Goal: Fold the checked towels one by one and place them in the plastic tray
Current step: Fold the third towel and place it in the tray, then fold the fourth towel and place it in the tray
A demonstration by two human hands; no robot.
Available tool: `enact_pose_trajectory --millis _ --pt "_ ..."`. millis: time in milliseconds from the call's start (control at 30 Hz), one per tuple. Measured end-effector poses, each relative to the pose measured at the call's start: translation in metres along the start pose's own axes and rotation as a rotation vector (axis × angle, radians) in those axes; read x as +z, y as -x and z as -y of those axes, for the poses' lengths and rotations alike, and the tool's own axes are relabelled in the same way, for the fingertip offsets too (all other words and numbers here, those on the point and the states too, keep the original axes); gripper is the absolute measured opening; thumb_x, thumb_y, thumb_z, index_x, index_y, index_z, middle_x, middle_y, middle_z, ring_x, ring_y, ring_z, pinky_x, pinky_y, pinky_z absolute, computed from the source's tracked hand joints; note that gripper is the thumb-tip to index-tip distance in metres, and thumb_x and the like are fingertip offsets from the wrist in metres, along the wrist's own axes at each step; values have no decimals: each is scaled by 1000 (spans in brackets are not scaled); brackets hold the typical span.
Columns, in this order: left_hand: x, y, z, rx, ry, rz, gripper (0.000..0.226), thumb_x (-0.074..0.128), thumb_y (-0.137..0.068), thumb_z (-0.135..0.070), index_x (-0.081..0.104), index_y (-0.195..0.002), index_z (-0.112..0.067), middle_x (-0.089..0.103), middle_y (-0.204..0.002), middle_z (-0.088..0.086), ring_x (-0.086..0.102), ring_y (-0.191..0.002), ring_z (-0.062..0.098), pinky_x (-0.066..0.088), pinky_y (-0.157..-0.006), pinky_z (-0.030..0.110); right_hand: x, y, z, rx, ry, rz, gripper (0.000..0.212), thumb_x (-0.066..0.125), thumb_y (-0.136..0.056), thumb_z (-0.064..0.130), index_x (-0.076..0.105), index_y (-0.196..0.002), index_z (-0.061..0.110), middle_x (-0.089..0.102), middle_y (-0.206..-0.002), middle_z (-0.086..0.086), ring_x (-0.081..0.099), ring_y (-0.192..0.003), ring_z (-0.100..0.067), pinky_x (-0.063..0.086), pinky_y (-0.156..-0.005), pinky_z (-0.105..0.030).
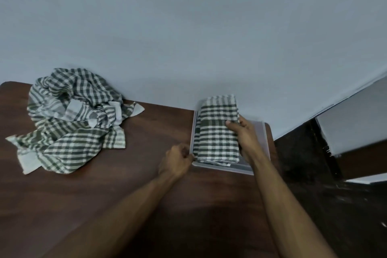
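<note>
head view: i see the right hand point(244, 134) gripping the folded checked towel point(217, 130) inside the plastic tray point(265, 138). left hand point(178, 160) curled at the tray's near-left corner; grasp unclear. unfolded towels point(71, 117) heaped far left on the table point(146, 184).

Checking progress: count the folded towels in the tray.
1 visible: a folded towel in the tray, gripped by the right hand. Others may lie hidden underneath.

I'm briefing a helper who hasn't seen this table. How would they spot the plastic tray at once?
Start at the dark wooden table and go to its far right corner by the wall. The plastic tray is the shallow, pale tray there, holding a folded towel, unlike the rumpled towel pile on the left.
</note>
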State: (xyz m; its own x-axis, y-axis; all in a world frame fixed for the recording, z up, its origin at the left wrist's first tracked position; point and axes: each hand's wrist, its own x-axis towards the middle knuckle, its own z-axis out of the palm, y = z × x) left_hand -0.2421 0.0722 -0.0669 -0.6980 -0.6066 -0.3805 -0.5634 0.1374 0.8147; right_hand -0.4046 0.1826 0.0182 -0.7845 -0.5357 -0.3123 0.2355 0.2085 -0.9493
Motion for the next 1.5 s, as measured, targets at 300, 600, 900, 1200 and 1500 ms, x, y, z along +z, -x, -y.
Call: enact_pose_trajectory --millis 300,600,900,1200,1500 --pt "2 -3 9 24 127 3 17 70 -85 -17 63 -77 -30 74 -77 -6 63 -48 8 59 -66 36 -5 6 -45 -477 1072 -210 51 54 -91 19 39 -141 21 47 -140 -7 49 -123 -24 47 -98 -43" --pt "-13 11 4 53 138 -23 11 70 -85 -15 69 -96 -15 67 -74 -5 61 -54 6 51 -63 24 5 12 -80 -420 1429 282 53 29 -101 32 19 -152 24 11 -162 -2 7 -149 -19 9 -121 -44" --pt "-136 93 84 105 -264 -655 17 66 -82 -13 67 -96 -22 65 -93 -1 62 -84 21 49 -72 34 142 64 -83 -881 997 198 26 59 -83 17 67 -108 15 62 -121 -7 57 -111 -26 46 -94 -39" --pt "-215 91 142 -148 -171 -562 67 72 -82 -31 42 -141 -21 53 -133 8 54 -119 30 46 -94 40 309 66 -86 -496 1010 558 67 60 -88 33 27 -146 27 42 -141 -8 44 -126 -30 40 -99 -43" --pt "-240 83 95 129 172 -797 45 70 -83 -30 56 -126 -24 65 -98 -6 62 -88 10 49 -79 26 320 60 -15 -356 501 533 17 65 -86 17 58 -72 12 59 -68 -16 52 -59 -26 45 -57 -41"
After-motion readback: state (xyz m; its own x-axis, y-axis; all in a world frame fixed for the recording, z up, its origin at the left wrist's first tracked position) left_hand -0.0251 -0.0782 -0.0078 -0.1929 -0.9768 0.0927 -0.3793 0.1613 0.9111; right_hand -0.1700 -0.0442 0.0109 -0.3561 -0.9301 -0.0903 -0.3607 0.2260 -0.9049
